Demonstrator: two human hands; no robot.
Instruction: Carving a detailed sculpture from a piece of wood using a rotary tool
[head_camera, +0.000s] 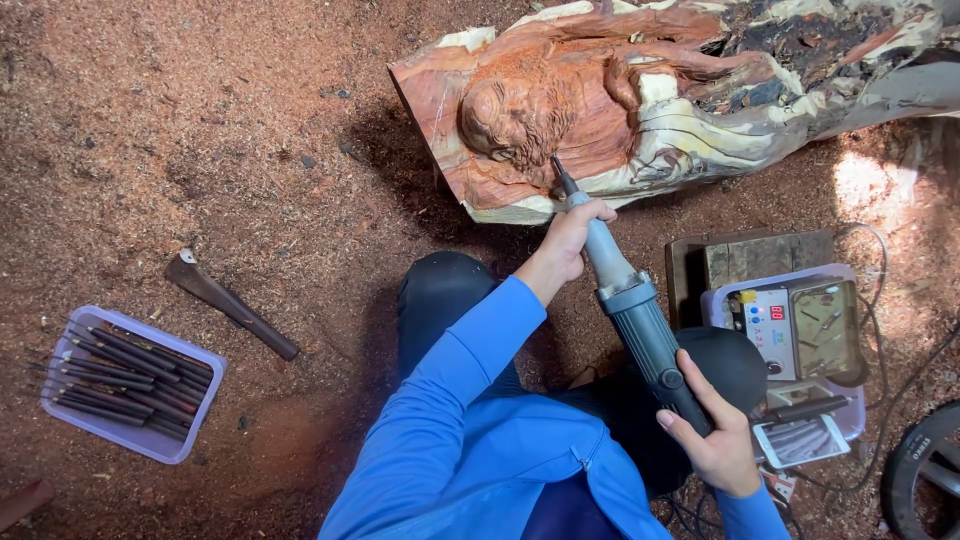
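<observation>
Head view: the grey rotary carving tool (636, 318) has its bit against the carved face on the reddish log (600, 110) lying on the sawdust floor (200, 150). The left hand (570, 240) grips its slim neck and the right hand (712, 430) grips its rear body. The log's right end is cut off.

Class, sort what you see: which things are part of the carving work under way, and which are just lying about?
In use:
left hand
right hand
power carving tool
carved log

Lying about:
tray of chisels
loose blade on the sawdust
tray with a control box
phone
</observation>
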